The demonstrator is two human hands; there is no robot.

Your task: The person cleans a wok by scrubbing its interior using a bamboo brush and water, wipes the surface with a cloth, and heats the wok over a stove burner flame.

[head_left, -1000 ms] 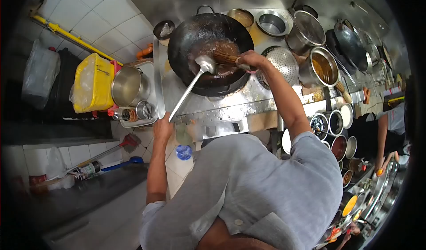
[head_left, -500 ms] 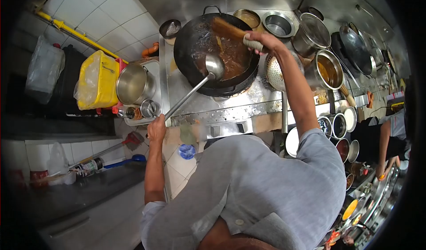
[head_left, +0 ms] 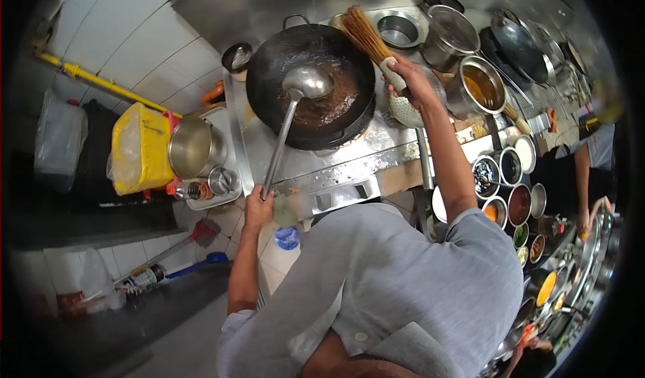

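A large black wok [head_left: 269, 119] with brown, wet liquid [head_left: 336, 106] in its bottom stands on the steel stove. My left hand [head_left: 258, 210] is closed round the handle end of a long metal ladle [head_left: 308, 82], whose bowl is over the wok, turned with its rounded back up. My right hand [head_left: 408, 79] grips the pale wrapped handle of a bamboo wok brush [head_left: 367, 34]. The brush's bristles point up and left, above the wok's far right rim. A perforated strainer [head_left: 406, 112] lies just below my right hand, partly hidden by it.
Right of the wok stand a pot of amber liquid [head_left: 482, 86], a sieve-topped pot [head_left: 451, 32] and several sauce containers [head_left: 519, 202]. At left are a yellow bin [head_left: 140, 148] and a steel pot [head_left: 195, 146] on a tray. Another person's arm [head_left: 583, 183] shows far right.
My right hand has lifted the brush out of the wok, to the right. The ladle's bowl has moved up and left and turned over. The camera view has shifted slightly.
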